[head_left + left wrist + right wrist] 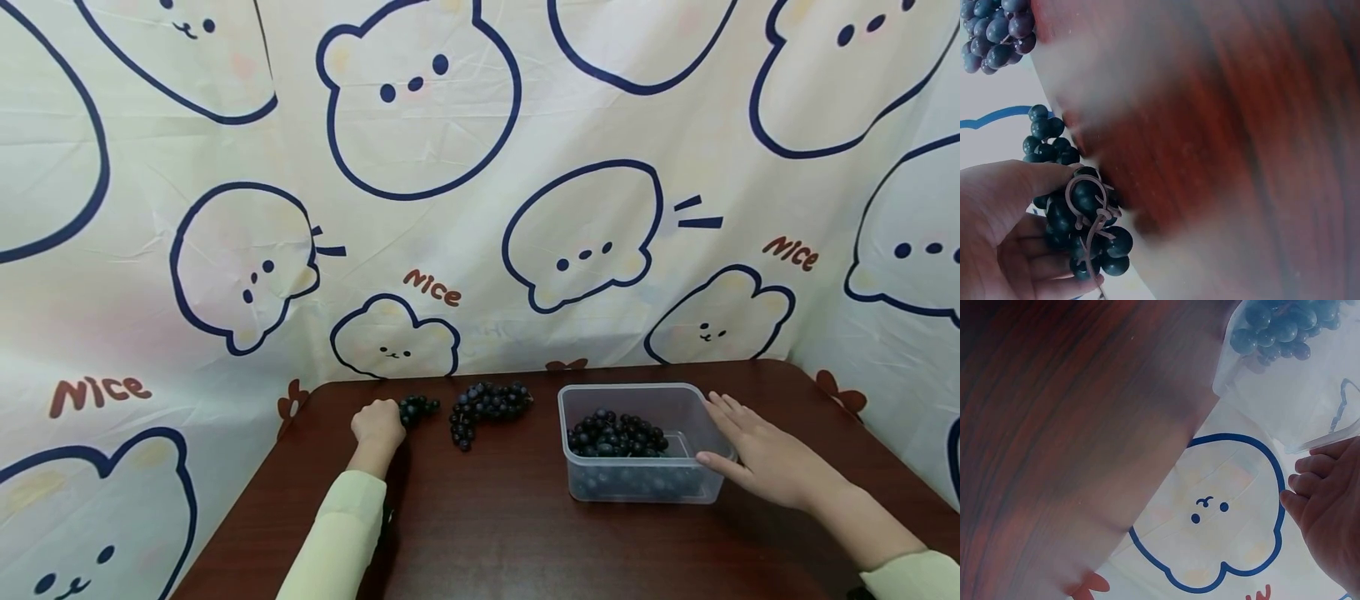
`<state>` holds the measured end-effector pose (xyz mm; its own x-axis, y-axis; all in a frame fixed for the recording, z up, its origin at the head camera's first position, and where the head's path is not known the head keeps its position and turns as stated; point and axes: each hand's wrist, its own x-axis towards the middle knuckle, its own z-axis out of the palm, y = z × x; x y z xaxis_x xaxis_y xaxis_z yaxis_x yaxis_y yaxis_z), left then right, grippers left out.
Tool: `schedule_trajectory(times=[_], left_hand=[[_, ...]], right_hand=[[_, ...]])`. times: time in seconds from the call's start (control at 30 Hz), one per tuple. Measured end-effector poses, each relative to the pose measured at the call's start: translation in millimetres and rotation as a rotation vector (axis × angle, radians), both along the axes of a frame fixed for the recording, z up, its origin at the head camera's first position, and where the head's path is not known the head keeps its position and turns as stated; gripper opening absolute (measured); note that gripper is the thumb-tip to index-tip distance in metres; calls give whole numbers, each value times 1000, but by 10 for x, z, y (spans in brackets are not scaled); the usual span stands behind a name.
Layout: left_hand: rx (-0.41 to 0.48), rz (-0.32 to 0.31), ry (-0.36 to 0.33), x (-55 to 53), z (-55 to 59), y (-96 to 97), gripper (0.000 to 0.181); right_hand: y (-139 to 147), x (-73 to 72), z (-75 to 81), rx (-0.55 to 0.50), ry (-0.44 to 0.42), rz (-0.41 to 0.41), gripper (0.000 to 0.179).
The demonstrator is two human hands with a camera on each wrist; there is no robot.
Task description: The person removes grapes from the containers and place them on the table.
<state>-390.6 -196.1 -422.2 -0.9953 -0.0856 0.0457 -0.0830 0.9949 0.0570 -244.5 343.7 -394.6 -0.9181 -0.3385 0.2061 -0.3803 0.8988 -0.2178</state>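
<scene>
Lower right: one right hand (757, 447), fingers straight, against one clear tub (637, 397); grapes (611, 437) inside, bunch count unclear. Left of centre: one left hand (377, 425), fingers curled round one dark bunch (417, 409). Slightly farther, near centre: one loose bunch (492, 402).

In the head view, the left hand (378, 425) hides part of the dark grape bunch (420, 409) it grips. The left wrist view cuts off a purple grape bunch (997, 28) beyond that hand and blurs the tabletop (1241, 156) beside it. The translucent plastic box (641, 485) next to the right hand (772, 458) runs past the right wrist view's edges; its cloudy front wall blurs the lowest grapes (618, 435) inside.
</scene>
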Motion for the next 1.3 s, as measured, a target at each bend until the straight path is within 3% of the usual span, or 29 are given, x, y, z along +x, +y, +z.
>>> schedule_trajectory(times=[0.53, 0.9, 1.3], left_hand=[[15, 29, -23, 67, 1, -41, 39], [3, -14, -19, 83, 84, -5, 45], [-14, -52, 109, 145, 275, 164, 49]], right_hand=[[-7, -18, -4, -2, -9, -5, 87], [2, -5, 11, -8, -11, 2, 87], [-5, -4, 7, -15, -12, -6, 88]])
